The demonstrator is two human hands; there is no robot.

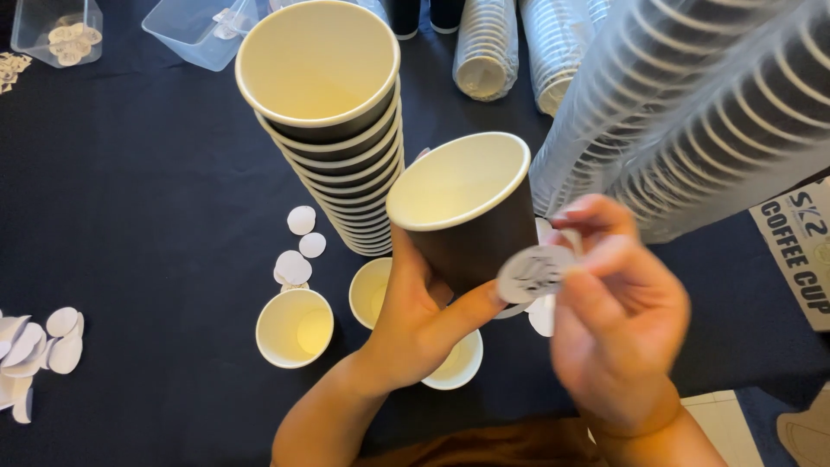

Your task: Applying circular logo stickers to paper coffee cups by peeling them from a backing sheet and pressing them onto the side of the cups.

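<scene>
My left hand (415, 316) grips a black paper cup (467, 212) with a cream inside, held upright and tilted a little toward me. My right hand (618, 320) pinches a round white sticker (534, 272) with a dark print, pressed against the cup's lower right side. Behind the held cup rises a tall stack of the same black cups (333, 121). Three single cups stand on the dark cloth below my hands: one at the left (294, 327), one in the middle (370, 290) and one partly hidden under my left wrist (456, 363).
Loose white paper discs (298, 246) lie by the stack, more at the left edge (39, 350). Sleeves of wrapped cups (692, 104) fill the right; others lie at the back (486, 47). Clear plastic tubs (197, 30) sit at top left. A printed box (800, 251) is at right.
</scene>
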